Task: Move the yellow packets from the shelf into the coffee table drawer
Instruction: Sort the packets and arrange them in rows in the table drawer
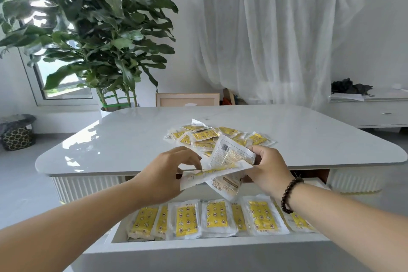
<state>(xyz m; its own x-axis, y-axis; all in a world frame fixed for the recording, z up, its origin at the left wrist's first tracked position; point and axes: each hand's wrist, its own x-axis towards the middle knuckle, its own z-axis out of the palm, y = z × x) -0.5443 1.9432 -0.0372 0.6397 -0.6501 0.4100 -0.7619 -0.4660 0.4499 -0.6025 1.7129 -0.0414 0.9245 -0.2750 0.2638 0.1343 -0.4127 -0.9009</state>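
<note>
Head: 2 hands (212,172) hold 3 packets (231,157) over drawer (216,244).

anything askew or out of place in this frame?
Mostly tidy. The packets in the drawer lie in a neat overlapping row, but the pile on the tabletop is a loose jumble. The packets held between the left hand and right hand are fanned at odd angles, backs showing.
</note>
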